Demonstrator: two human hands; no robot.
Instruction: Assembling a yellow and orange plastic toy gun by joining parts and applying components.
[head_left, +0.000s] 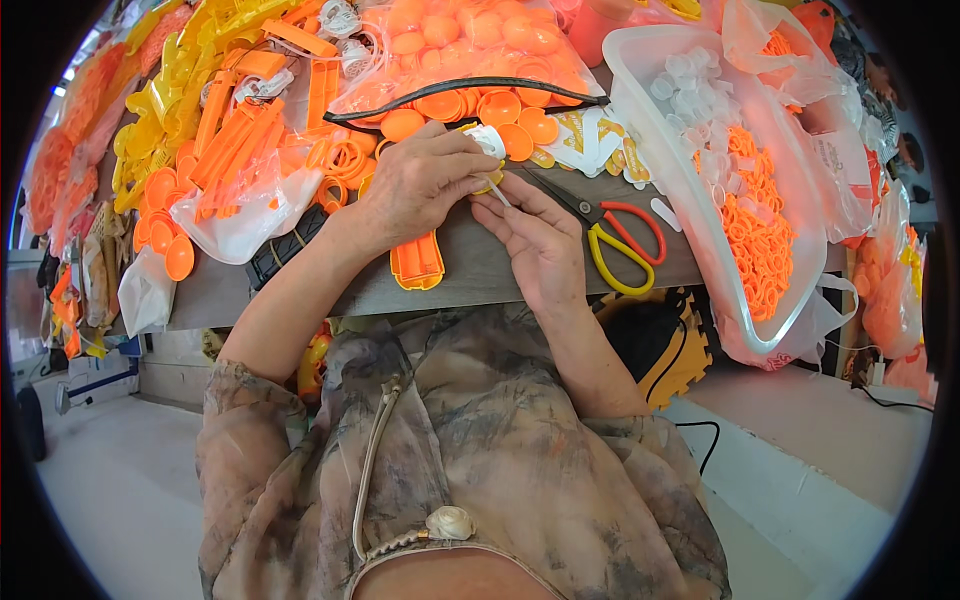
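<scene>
My left hand (420, 185) pinches a small white and yellow plastic part (488, 142) above the table's middle. Close beside it, the thumb and fingers of my right hand (543, 238) grip a thin white strip (497, 190), its end almost at the yellow edge of that part. Whether the two touch, I cannot tell. Under my left wrist lies an orange plastic handle-shaped piece (417, 263) with a hollow side up. To the right of my right hand rest scissors (610, 235) with one red and one yellow handle loop.
Beyond my hands sits a clear bag of orange plastic cups (465, 50). A white bin (640, 120) at the right holds orange rings and translucent pieces. Orange and yellow parts (235, 130) are heaped at the left. Flat printed cards (595, 140) lie near the scissors.
</scene>
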